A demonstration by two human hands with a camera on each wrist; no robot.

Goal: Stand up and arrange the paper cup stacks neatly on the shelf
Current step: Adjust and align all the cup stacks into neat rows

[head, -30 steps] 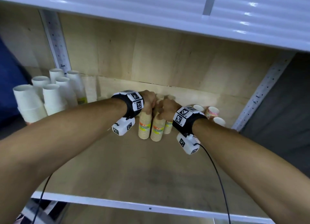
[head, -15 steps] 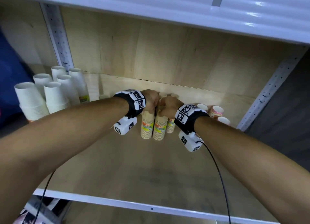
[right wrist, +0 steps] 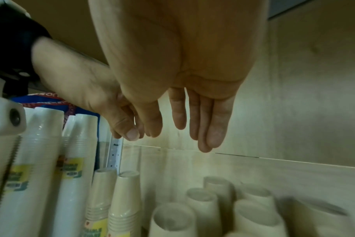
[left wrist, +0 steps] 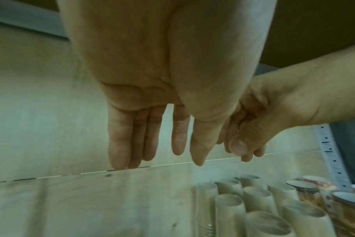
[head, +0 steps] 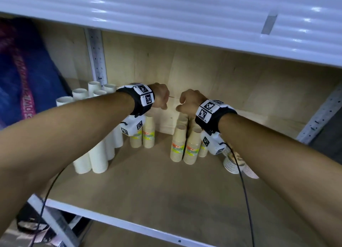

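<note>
Several brown paper cup stacks (head: pixel 192 146) stand upright at the back of the wooden shelf (head: pixel 166 191), with two more brown stacks (head: pixel 148 134) apart to their left. My left hand (head: pixel 162 98) and right hand (head: pixel 187 103) hover side by side above them, near the back wall, touching no cup. In the left wrist view my left hand (left wrist: pixel 178 141) hangs with straight fingers, empty, over the brown stacks (left wrist: pixel 233 208). The right wrist view shows my right hand (right wrist: pixel 179 118) empty too, fingers straight, above the brown stacks (right wrist: pixel 172 221).
Tall white cup stacks (head: pixel 96 154) stand at the left of the shelf. Short patterned cup stacks (head: pixel 231 163) sit at the right under my right forearm. A white shelf board (head: pixel 166 15) hangs overhead. A blue bag (head: pixel 27 89) lies beyond the left upright.
Both hands have come up off the tops of the brown stacks and moved slightly apart. The head view has shifted, showing the white stacks closer in.
</note>
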